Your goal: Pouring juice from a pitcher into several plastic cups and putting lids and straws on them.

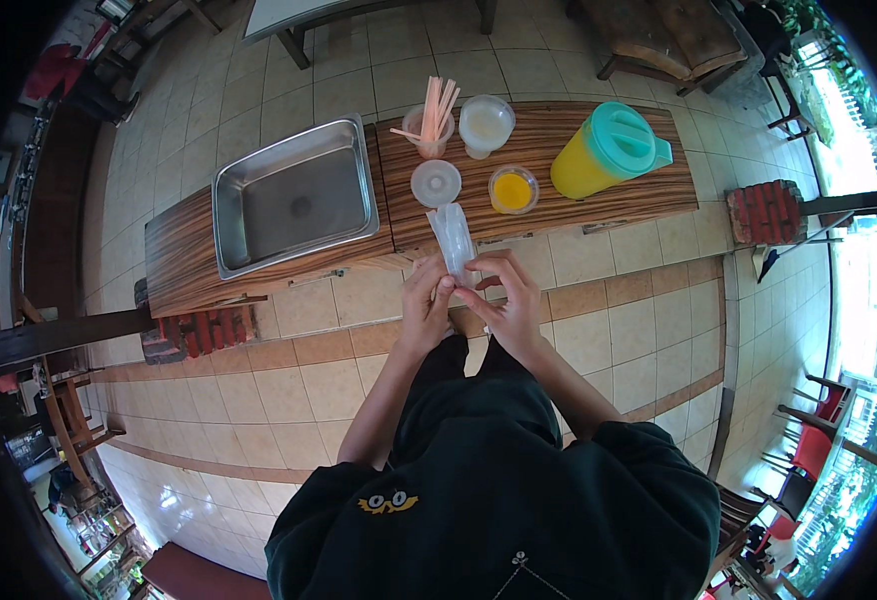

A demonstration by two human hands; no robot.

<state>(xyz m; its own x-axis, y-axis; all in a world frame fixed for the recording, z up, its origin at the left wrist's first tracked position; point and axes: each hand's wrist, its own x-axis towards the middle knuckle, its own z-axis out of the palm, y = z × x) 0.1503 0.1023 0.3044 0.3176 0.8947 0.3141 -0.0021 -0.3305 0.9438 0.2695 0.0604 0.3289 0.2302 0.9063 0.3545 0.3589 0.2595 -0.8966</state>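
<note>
While both hands work close together at the counter's near edge (421,236), it's all about the translucent plastic packet (453,238), held up in front of the person with its top end just below a round clear plastic lid or cup (436,183). Left hand (423,306) has the lower end in a narrow grip, thumb pressed on the plastic; right hand (512,306) comes in from the other side, thumb and forefinger pinching at the packet's edge, the remaining fingers curled. Just beyond, to the right, sits a small clear cup of yellow-orange liquid (514,190), and behind these a cup (442,148) bristles with pale pink straws (440,103), most upright, one leaning out leftward. Right beside it stands a clear container with whitish contents (487,124). Over on the right, there's the big yellow pitcher (581,163) under its turquoise lid (626,140)! And out on the left, a rectangular metal basin (259,225) rests on the striped wood, well apart from the pitcher.
</note>
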